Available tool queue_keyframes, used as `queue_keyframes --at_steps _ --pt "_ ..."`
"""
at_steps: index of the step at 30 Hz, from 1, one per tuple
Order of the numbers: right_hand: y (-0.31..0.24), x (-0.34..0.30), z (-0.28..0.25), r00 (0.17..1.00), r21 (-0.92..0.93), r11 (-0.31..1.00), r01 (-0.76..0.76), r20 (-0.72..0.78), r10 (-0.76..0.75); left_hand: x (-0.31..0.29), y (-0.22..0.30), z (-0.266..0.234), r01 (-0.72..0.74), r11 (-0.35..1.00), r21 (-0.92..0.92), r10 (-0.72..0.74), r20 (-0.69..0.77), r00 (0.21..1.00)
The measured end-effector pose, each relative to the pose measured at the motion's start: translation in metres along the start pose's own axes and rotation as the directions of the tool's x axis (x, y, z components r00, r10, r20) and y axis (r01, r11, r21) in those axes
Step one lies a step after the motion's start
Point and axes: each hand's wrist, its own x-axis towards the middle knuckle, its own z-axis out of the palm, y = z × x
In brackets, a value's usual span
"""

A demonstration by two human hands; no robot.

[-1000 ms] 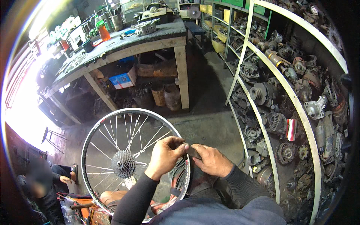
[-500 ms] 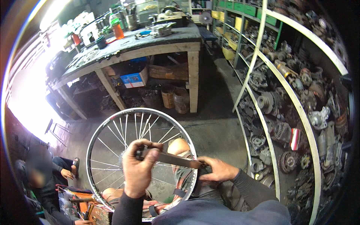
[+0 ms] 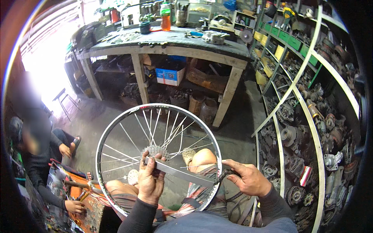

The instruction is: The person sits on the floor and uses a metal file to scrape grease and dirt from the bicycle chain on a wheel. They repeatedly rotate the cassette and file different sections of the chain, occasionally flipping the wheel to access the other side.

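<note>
A spoked bicycle wheel leans across my lap, its toothed cassette near the middle. In front of it I hold a chain whip, a flat grey steel bar with a dark chain at its right end. My left hand is closed round the bar's left end, thumb up and palm partly showing. The thumb and fingers of my right hand pinch the dark chain by the bar's other end, beside the rim. Part of the chain is hidden behind those fingers.
Ahead stands a workbench with a bottle of orange liquid and tools; a blue-and-white box sits beneath. Racks of metal parts line the right. At left, another person's hand rests on an orange surface near a stool.
My view has shifted, so the bench and racks appear farther right. The bar has turned to show a lighter face, and my left hand has rolled so its palm shows more. Both hands keep their hold.
</note>
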Motion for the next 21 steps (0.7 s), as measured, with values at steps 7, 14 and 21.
queue_keyframes --at_steps 7,14,21 --pt "-0.064 0.029 -0.037 0.939 0.068 0.997 0.022 -0.344 0.003 -0.018 0.032 0.019 0.068 0.969 -0.236 -0.024 0.185 0.982" --pt "-0.111 0.046 -0.053 0.942 -0.030 0.991 0.130 -0.309 -0.133 -0.068 -0.013 -0.016 0.225 0.779 0.586 -0.544 0.452 0.707" --pt "-0.128 0.061 -0.066 0.968 -0.295 0.923 0.247 0.126 -0.219 -0.075 -0.038 -0.011 -0.234 0.736 0.635 -0.316 0.628 0.711"
